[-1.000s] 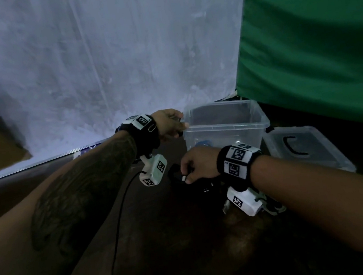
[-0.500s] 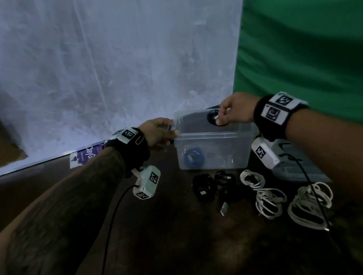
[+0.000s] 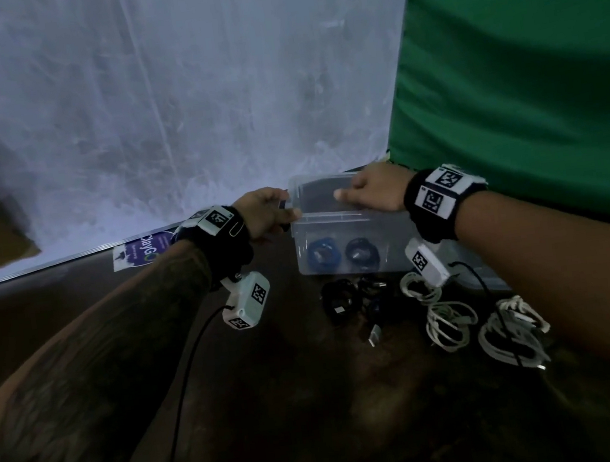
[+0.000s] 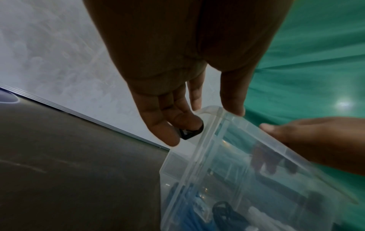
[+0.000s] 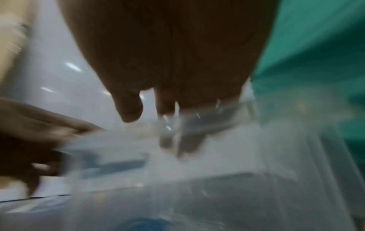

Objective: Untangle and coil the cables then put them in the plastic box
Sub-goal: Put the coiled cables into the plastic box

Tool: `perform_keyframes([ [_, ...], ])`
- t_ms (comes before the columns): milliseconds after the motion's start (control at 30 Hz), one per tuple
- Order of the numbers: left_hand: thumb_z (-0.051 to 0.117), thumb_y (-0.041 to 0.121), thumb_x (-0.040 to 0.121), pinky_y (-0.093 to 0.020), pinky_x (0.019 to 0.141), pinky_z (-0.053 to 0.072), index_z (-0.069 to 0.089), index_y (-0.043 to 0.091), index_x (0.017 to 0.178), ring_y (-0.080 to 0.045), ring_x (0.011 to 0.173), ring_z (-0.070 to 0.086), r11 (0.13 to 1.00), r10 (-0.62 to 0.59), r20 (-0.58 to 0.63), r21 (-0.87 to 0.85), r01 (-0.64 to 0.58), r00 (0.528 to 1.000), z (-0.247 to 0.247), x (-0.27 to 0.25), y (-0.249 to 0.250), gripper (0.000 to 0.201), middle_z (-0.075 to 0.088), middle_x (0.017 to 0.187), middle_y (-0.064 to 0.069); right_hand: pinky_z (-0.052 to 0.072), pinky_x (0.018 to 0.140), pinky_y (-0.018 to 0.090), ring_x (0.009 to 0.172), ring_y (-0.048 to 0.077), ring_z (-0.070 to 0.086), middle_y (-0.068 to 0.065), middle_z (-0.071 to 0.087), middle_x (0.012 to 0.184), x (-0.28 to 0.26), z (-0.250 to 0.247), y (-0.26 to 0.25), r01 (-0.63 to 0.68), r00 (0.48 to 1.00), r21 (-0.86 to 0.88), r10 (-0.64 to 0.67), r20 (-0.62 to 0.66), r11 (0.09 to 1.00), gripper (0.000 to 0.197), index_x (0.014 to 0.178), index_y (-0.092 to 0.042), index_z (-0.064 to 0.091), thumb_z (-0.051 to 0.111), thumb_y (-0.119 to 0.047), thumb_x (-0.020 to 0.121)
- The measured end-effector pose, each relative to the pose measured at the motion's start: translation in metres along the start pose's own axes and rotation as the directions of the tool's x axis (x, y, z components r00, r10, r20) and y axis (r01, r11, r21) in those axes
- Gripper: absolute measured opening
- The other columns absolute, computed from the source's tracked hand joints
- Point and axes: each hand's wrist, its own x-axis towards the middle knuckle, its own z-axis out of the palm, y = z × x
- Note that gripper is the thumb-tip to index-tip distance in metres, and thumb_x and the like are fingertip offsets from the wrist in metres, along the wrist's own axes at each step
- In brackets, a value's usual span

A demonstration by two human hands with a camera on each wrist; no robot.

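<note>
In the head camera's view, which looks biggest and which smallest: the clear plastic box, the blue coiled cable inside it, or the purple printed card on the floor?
1. Clear plastic box, plainly the largest.
2. Purple printed card.
3. Blue coiled cable.
The card and the cable look nearly alike in size, and the left hand's forearm hides part of the card, so their order is unsure.

Dark brown table (image 3: 280,408), dim and faintly glossy, bounded at the far edge by a pale metal strip. Standing on it: a clear plastic box (image 3: 348,221), open-topped, with a blue coil (image 3: 322,253) and a black coil (image 3: 362,253) inside. Just in front of the box, a heap of black cables (image 3: 355,298); to its right, two loose bundles of white cables (image 3: 447,318). Behind those, a clear lid (image 3: 490,280), partly hidden. At the far edge, left of the box, a purple printed card (image 3: 143,251).
</note>
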Motion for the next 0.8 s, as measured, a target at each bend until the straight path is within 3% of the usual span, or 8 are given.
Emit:
perform_keyframes([
  [67, 0.076, 0.026, 0.080, -0.029, 0.057, 0.048, 0.056, 0.023, 0.117, -0.020, 0.077, 0.058, 1.000, 0.000, -0.006, 0.012, 0.000, 1.000, 0.001, -0.003, 0.002, 0.042, 0.061, 0.107, -0.010, 0.045, 0.068, 0.030, 0.079, 0.021, 0.064, 0.004, 0.066, 0.079, -0.020, 0.000, -0.008, 0.183, 0.976, 0.199, -0.154, -0.156, 0.963, 0.037, 0.081, -0.014, 0.068, 0.061, -0.049, 0.091],
  [100, 0.077, 0.027, 0.079, -0.030, 0.056, 0.048, 0.057, 0.024, 0.115, -0.022, 0.078, 0.059, 1.000, -0.004, -0.005, 0.015, 0.004, 1.000, 0.000, -0.005, 0.002, 0.042, 0.062, 0.107, -0.010, 0.048, 0.068, 0.031, 0.076, 0.020, 0.064, 0.004, 0.067, 0.079, -0.031, 0.004, -0.012, 0.226, 0.972, 0.247, -0.202, -0.118, 0.942, 0.032, 0.079, -0.015, 0.068, 0.065, -0.045, 0.090],
  [167, 0.079, 0.029, 0.077, -0.030, 0.054, 0.048, 0.057, 0.025, 0.109, -0.023, 0.078, 0.060, 1.000, -0.005, -0.008, 0.020, 0.005, 1.000, 0.001, -0.010, 0.002, 0.039, 0.062, 0.103, -0.012, 0.052, 0.071, 0.033, 0.078, 0.017, 0.065, -0.003, 0.068, 0.083, -0.051, 0.018, -0.022, 0.226, 0.963, 0.211, -0.251, 0.098, 0.951, 0.022, 0.082, -0.022, 0.068, 0.070, -0.044, 0.087],
  [267, 0.078, 0.031, 0.076, -0.030, 0.056, 0.047, 0.056, 0.026, 0.109, -0.023, 0.081, 0.060, 0.999, -0.003, -0.021, 0.041, 0.004, 1.000, 0.002, -0.017, 0.002, 0.040, 0.063, 0.104, -0.011, 0.050, 0.076, 0.032, 0.092, 0.014, 0.061, -0.005, 0.065, 0.100, -0.066, 0.043, -0.037, 0.255, 0.901, -0.093, -0.202, 0.384, 0.962, 0.032, 0.100, -0.024, 0.066, 0.069, -0.053, 0.084],
  [367, 0.076, 0.027, 0.079, -0.031, 0.059, 0.048, 0.053, 0.022, 0.112, -0.021, 0.077, 0.060, 0.999, -0.002, -0.032, 0.044, 0.003, 0.999, 0.002, -0.022, 0.002, 0.041, 0.061, 0.100, -0.009, 0.043, 0.066, 0.025, 0.096, 0.017, 0.057, 0.000, 0.061, 0.106, -0.066, 0.060, -0.047, 0.226, 0.863, -0.232, -0.085, 0.498, 0.946, 0.040, 0.111, -0.018, 0.064, 0.068, -0.049, 0.086],
  [567, 0.078, 0.025, 0.078, -0.031, 0.057, 0.051, 0.053, 0.017, 0.112, -0.019, 0.071, 0.061, 0.998, 0.001, -0.042, 0.063, 0.001, 0.999, -0.006, -0.025, -0.002, 0.043, 0.060, 0.093, -0.007, 0.046, 0.074, 0.029, 0.093, 0.014, 0.057, -0.003, 0.061, 0.102, -0.066, 0.069, -0.055, 0.239, 0.871, -0.131, -0.152, 0.467, 0.962, 0.022, 0.095, -0.023, 0.064, 0.071, -0.041, 0.085],
  [633, 0.075, 0.023, 0.080, -0.028, 0.054, 0.049, 0.053, 0.017, 0.107, -0.016, 0.066, 0.058, 0.998, 0.016, -0.054, 0.059, -0.013, 0.998, -0.008, -0.025, -0.003, 0.035, 0.058, 0.088, -0.004, 0.048, 0.075, 0.028, 0.090, 0.013, 0.056, -0.003, 0.061, 0.100, -0.067, 0.060, -0.059, 0.274, 0.895, -0.057, -0.233, 0.380, 0.960, 0.016, 0.091, -0.021, 0.065, 0.071, -0.035, 0.086],
  [800, 0.065, 0.031, 0.088, -0.023, 0.052, 0.047, 0.057, 0.020, 0.106, -0.017, 0.064, 0.054, 0.991, 0.026, -0.188, 0.137, 0.000, 0.982, -0.008, -0.018, 0.000, 0.023, 0.056, 0.078, -0.001, 0.046, 0.076, 0.028, 0.093, 0.012, 0.058, -0.011, 0.060, 0.098, -0.071, 0.040, -0.057, 0.233, 0.933, 0.043, -0.235, 0.271, 0.972, 0.014, 0.091, -0.029, 0.062, 0.072, -0.037, 0.086],
])
